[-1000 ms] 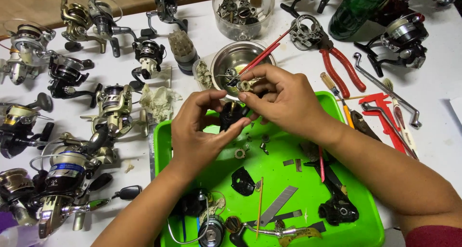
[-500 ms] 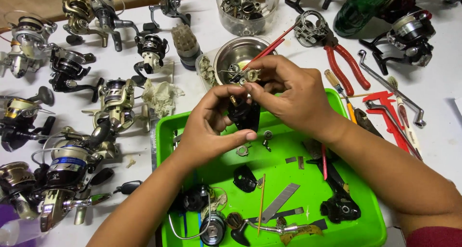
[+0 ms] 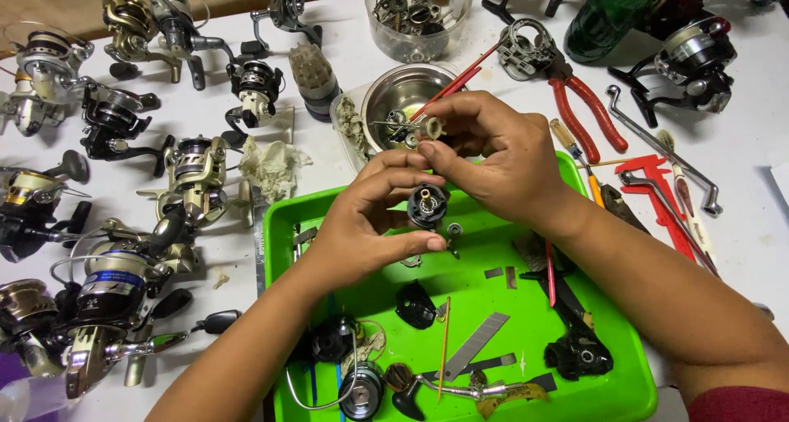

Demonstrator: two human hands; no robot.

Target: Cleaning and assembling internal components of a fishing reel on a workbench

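The black reel part (image 3: 428,205) sits above the far half of the green tray (image 3: 633,389), pinched between thumb and fingers of the left hand (image 3: 374,225), which is closed around it from below and the side. The right hand (image 3: 493,155) meets it from above, fingers curled and nearly closed, with a small pale gear (image 3: 431,128) nipped at its fingertips just over the steel bowl (image 3: 403,93). The likeliest slip, as I judge it, is a small piece dropping from either pinch: over the tray it would land among the loose black parts (image 3: 415,303) and metal strips (image 3: 477,344) and be hard to pick out; nearer the bowl it could bounce off the rim onto the white table (image 3: 740,142). The red-handled tool (image 3: 448,89) leaning in the bowl lies close under the right fingers and could be knocked. Room is tight: reels (image 3: 193,175) crowd the left, pliers (image 3: 575,101) and a red caliper (image 3: 657,200) lie just right of the right wrist, a clear jar (image 3: 415,19) stands behind the bowl. The freest space is straight up, or back toward the body over the tray's middle.
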